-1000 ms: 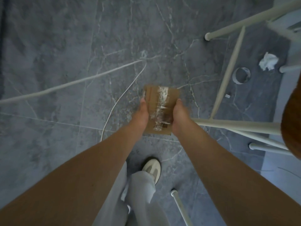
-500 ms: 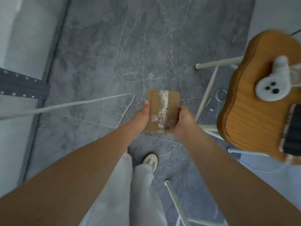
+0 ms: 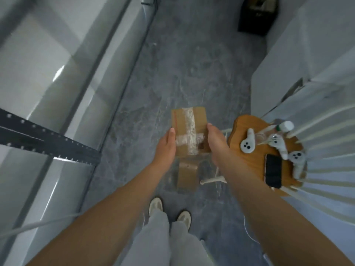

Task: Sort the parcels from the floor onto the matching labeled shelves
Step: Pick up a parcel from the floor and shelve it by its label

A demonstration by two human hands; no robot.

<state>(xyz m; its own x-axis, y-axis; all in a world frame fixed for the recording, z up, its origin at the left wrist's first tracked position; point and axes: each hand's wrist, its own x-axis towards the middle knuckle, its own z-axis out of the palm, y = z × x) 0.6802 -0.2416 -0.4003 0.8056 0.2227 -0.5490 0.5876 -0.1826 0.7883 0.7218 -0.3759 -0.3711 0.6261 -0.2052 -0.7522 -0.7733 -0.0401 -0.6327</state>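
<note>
A small brown cardboard parcel (image 3: 187,129) crossed with clear tape is held up in front of me, above the grey floor. My left hand (image 3: 166,144) grips its left edge and my right hand (image 3: 216,140) grips its right edge. A second brown parcel (image 3: 186,174) lies on the floor right below the held one, just ahead of my shoes. The shelf rack's dark perforated beam (image 3: 44,142) crosses the left side, with pale shelf boards (image 3: 38,70) behind it. No shelf labels are readable.
A wooden chair seat (image 3: 247,160) with white spindles stands close on the right, carrying white controllers (image 3: 247,143) and a phone (image 3: 273,170). White cabinets (image 3: 307,54) fill the right side. A dark box (image 3: 256,16) sits at the far end. A white cable (image 3: 38,225) runs low on the left.
My view has swung up and to the left, so the shelf rack, the whole chair seat and a floor parcel have come into view. Both hands still hold the parcel, now raised higher.
</note>
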